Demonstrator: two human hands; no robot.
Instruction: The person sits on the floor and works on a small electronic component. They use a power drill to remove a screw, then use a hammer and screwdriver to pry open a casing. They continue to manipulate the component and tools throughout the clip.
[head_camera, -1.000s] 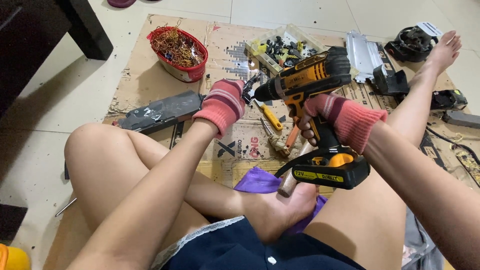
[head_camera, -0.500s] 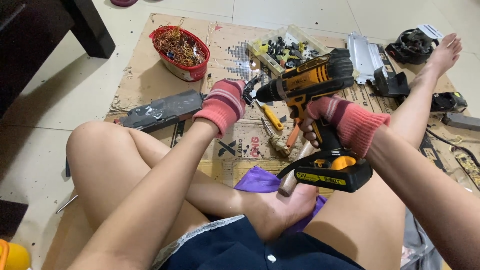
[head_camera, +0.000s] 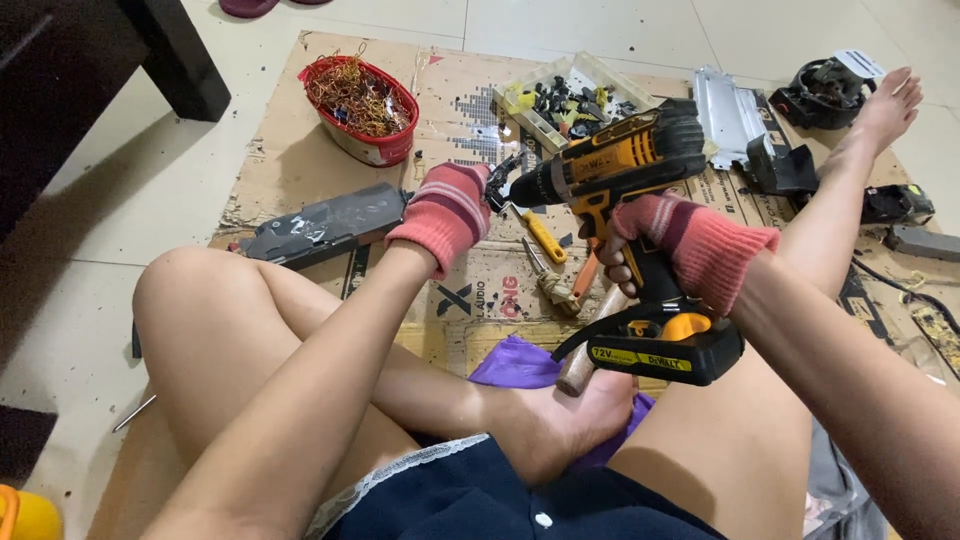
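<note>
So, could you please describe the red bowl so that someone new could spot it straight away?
Start at the sheet of cardboard on the tiled floor and go to its far left corner. The red bowl sits there, oval and heaped with tangled copper-coloured wire, unlike the clear tray of dark small parts to its right.

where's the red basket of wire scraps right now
In the head view the red basket sits upper left on the cardboard, beyond the left hand and left of the clear parts tray.
</note>
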